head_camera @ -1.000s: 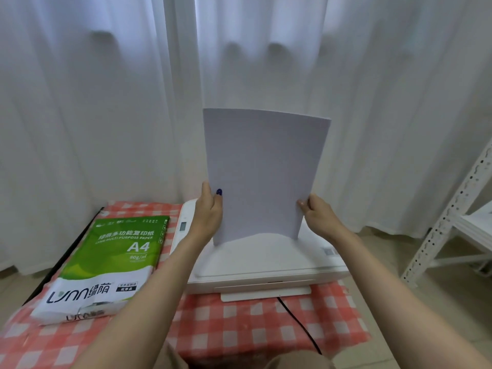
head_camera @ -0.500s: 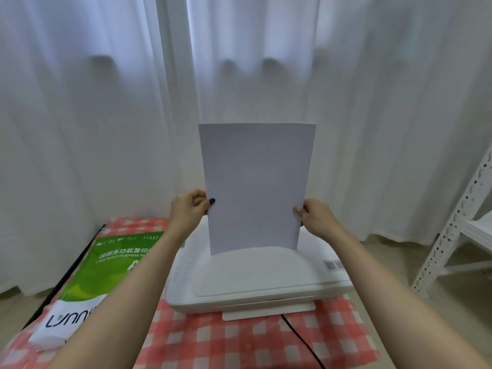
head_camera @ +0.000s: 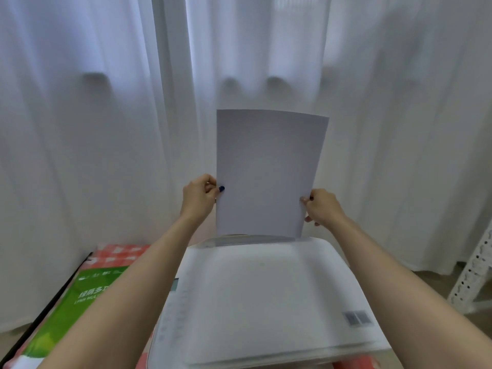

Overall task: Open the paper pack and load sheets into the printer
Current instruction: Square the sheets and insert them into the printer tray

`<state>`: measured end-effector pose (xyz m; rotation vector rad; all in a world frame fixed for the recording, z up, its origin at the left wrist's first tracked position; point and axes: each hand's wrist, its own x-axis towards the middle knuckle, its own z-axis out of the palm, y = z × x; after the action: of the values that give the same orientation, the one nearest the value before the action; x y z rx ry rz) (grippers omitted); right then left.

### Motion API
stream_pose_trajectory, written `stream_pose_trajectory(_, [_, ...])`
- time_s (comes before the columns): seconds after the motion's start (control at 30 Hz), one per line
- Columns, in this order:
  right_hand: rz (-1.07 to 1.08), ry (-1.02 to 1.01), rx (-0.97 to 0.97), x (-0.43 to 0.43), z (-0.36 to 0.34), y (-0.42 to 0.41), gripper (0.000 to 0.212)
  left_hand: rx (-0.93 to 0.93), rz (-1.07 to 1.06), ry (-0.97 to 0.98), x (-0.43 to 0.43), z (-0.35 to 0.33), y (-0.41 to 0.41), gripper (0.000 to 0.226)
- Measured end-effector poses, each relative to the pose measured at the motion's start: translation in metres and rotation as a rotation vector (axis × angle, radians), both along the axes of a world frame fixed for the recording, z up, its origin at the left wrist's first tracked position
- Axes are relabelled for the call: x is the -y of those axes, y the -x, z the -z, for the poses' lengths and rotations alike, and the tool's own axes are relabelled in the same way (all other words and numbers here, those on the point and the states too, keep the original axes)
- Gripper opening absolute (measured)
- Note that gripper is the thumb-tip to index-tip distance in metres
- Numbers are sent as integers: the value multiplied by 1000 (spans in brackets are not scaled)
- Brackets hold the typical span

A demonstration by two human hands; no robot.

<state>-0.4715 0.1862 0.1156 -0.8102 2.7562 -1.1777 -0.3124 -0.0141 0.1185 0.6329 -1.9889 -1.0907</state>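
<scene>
A stack of white sheets (head_camera: 269,171) stands upright over the rear of the white printer (head_camera: 263,296), its bottom edge down at the grey rear slot (head_camera: 253,239). My left hand (head_camera: 199,197) pinches the stack's left edge, thumb in front. My right hand (head_camera: 323,207) pinches the right edge lower down. The green and white paper pack (head_camera: 80,296) lies to the left of the printer, partly hidden by my left forearm.
White curtains (head_camera: 106,129) hang close behind the printer. A red checked cloth (head_camera: 119,253) covers the table. A white perforated metal rack (head_camera: 476,270) stands at the right edge.
The sheets moved away from me and down, from above the printer's lid to its rear slot. The camera came closer over the printer. Both hands kept their hold.
</scene>
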Motion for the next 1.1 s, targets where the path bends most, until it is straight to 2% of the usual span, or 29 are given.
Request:
stream_pose_trajectory(0.3, [-8,35,9,33,10,42,27,-61,-69,-39,20,7,39,29])
stream_pose_trajectory(0.47, [17,69,-17,51,15,62,28,-104,-85,-92,28,11,54,23])
stream_pose_trajectory(0.6, [4,6,-63,53,21,65,27,-122,-67,-110,25,20,55,3])
stream_pose_trajectory(0.7, [3,-11,-75,45,30,65,26,-109,-35,-134,23,30,50,6])
stream_pose_trajectory(0.77, [-11,75,-106,39,31,64,24,-105,-3,-155,21,34,46,5])
stream_pose_trajectory(0.87, [-14,342,-125,27,27,60,26,-120,93,-202,14,31,40,4])
stream_pose_trajectory(0.93, [-40,475,-20,16,28,55,30,-136,127,-233,7,28,34,10])
stream_pose_trajectory(1.0, [-90,523,183,5,32,46,27,-117,134,-269,-5,30,26,7])
stream_pose_trajectory(1.07, [-176,446,393,-10,41,35,21,-81,119,-363,-17,38,15,3])
stream_pose_trajectory(1.1, [-206,348,436,-20,46,30,22,-71,98,-433,-21,44,8,5])
